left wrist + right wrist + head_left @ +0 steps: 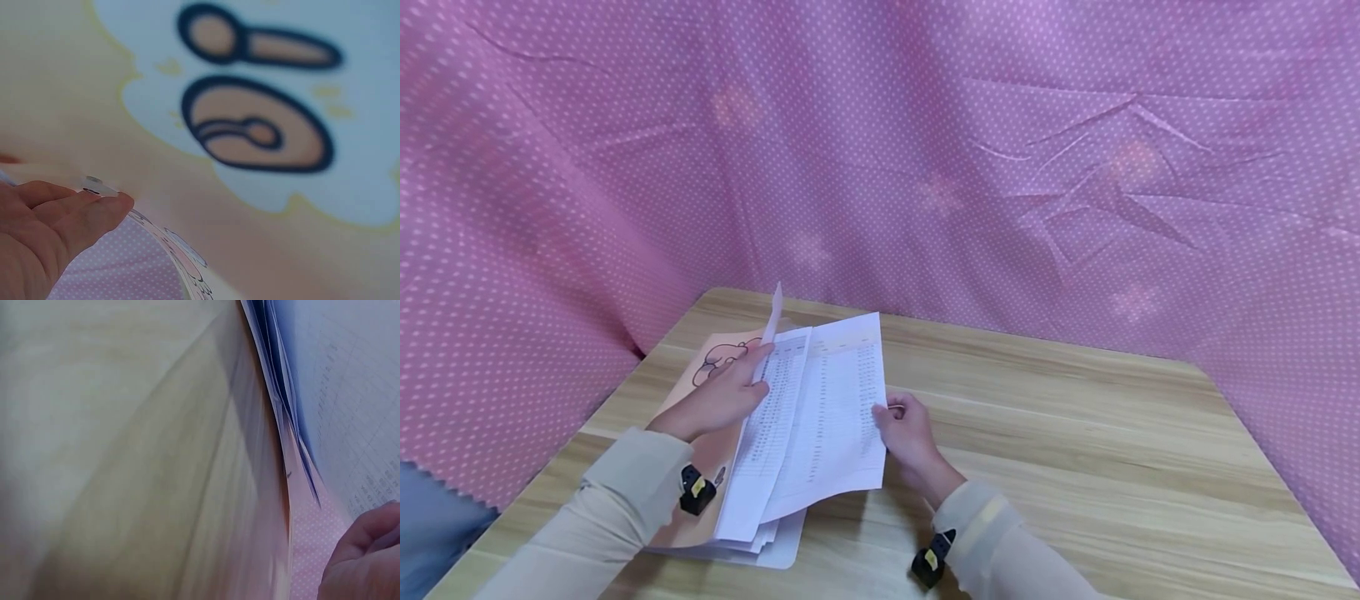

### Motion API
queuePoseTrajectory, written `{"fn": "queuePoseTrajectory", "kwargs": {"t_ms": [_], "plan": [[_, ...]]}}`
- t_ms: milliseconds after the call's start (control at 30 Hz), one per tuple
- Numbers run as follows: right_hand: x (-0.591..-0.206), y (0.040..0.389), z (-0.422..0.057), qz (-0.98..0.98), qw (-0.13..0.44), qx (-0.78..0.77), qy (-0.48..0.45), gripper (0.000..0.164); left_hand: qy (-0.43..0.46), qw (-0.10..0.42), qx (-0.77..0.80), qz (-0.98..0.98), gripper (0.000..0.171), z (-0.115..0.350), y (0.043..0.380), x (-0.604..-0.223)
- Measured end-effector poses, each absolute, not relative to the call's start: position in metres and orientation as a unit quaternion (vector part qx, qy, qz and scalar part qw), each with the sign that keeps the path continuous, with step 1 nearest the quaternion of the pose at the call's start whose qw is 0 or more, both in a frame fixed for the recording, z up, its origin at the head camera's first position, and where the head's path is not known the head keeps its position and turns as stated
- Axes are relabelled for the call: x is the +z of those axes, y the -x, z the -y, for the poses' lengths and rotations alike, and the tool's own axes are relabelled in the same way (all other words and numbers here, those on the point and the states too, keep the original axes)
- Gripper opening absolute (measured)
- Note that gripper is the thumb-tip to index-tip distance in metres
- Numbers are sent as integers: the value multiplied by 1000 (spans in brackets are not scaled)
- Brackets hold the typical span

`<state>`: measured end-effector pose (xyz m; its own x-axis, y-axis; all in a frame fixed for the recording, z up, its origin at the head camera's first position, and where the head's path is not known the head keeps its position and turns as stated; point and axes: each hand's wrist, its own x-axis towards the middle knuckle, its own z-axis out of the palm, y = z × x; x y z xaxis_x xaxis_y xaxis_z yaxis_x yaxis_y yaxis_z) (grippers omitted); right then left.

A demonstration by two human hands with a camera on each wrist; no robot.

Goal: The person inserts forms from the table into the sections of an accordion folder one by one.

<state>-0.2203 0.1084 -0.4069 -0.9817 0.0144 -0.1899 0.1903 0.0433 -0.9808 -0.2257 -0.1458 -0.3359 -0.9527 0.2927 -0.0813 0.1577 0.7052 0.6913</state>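
A peach folder (pixel 713 450) with a cartoon drawing on its cover lies partly opened at the left of the table, with several sheets inside. My left hand (pixel 724 398) holds the cover's edge, its thumb over the inner pages; in the left wrist view the fingers (pixel 94 215) pinch that edge beside the blurred cartoon. A printed sheet (pixel 846 400) with columns of small text extends to the right of the folder, tilted up. My right hand (pixel 912 437) pinches its right edge between thumb and fingers. The right wrist view shows the page edges (pixel 275 381) fanned apart.
The wooden table (pixel 1075 467) stretches to the right of the papers. Pink dotted cloth (pixel 925 150) hangs behind it and at both sides. Each wrist carries a small black camera (pixel 697 490). Something blue-grey (pixel 437 525) shows at the lower left.
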Motion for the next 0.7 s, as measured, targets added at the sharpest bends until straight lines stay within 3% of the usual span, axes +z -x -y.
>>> {"fn": "queuePoseTrajectory", "kwargs": {"t_ms": [400,700], "plan": [[-406,220,-92,-715,71,-692,-66,20,-124,93,364,-919,63,145,226,-334],[-403,218,-82,-712,108,-691,-62,21,-123,89,359,-921,63,145,226,-334]]}}
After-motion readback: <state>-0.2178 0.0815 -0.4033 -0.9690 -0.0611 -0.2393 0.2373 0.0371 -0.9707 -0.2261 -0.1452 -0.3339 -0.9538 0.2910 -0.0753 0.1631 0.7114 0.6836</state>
